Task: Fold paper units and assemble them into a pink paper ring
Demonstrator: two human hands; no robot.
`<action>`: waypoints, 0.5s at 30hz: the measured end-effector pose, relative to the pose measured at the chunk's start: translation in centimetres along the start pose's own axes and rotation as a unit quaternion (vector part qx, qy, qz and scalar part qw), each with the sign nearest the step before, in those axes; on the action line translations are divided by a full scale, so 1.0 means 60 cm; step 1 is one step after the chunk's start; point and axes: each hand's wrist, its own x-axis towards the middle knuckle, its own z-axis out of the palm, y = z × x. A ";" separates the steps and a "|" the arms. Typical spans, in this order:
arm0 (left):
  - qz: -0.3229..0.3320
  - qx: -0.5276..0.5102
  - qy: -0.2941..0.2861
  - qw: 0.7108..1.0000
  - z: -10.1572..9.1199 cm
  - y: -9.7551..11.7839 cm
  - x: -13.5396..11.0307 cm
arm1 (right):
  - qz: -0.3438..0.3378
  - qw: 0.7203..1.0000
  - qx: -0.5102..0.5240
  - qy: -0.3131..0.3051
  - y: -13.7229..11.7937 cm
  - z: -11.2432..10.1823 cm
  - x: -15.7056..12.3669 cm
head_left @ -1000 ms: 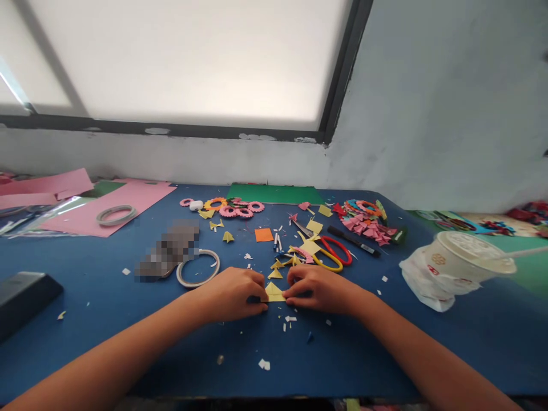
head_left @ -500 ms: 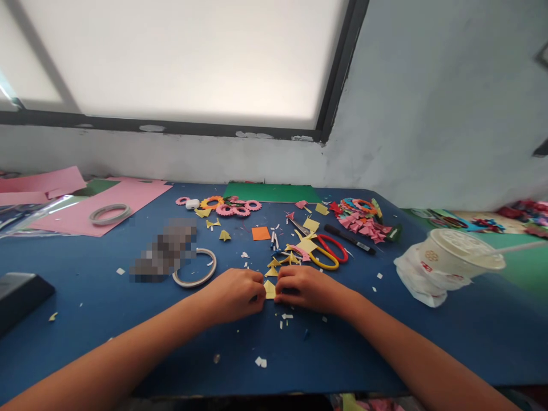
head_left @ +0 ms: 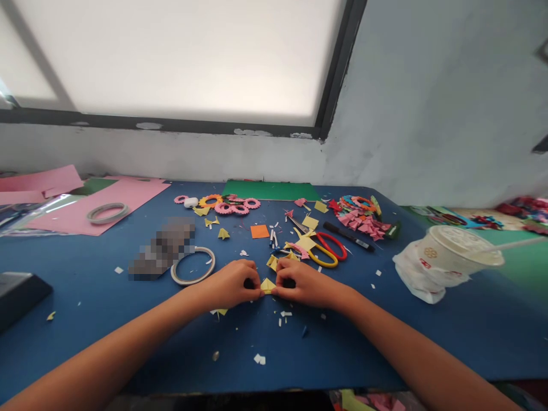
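Observation:
My left hand point(head_left: 233, 283) and my right hand point(head_left: 299, 282) meet at the middle of the blue table point(head_left: 385, 342). Both pinch a small folded yellow paper piece point(head_left: 267, 285) between their fingertips, just above the tabletop. Another yellow scrap point(head_left: 220, 311) lies under my left wrist. Several folded yellow pieces point(head_left: 274, 261) lie just behind my hands. Scissors with red and yellow handles point(head_left: 324, 252) rest a little behind my right hand.
A tape ring point(head_left: 193, 266) and a blurred object point(head_left: 165, 250) lie left of my hands. Pink paper rings point(head_left: 233, 206), an orange square point(head_left: 259, 231), a black marker point(head_left: 349, 237), a pile of pink folds point(head_left: 363, 220), a lidded cup point(head_left: 458, 254), pink sheets point(head_left: 107, 200) and a green sheet point(head_left: 269, 190) surround them.
My hands drew closer together and the yellow piece is folded smaller between the fingertips. A yellow scrap now shows under my left wrist. The view shifted slightly.

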 end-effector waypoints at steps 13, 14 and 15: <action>-0.033 -0.007 -0.001 0.999 -0.006 0.012 -0.003 | 0.017 1.000 -0.017 0.001 -0.003 0.006 0.004; -0.042 -0.007 0.002 0.999 -0.005 0.013 -0.002 | 0.016 1.000 -0.023 0.004 -0.003 0.006 0.004; -0.053 -0.004 0.007 0.999 -0.003 0.014 -0.001 | 0.014 0.999 -0.028 0.006 -0.003 0.008 0.004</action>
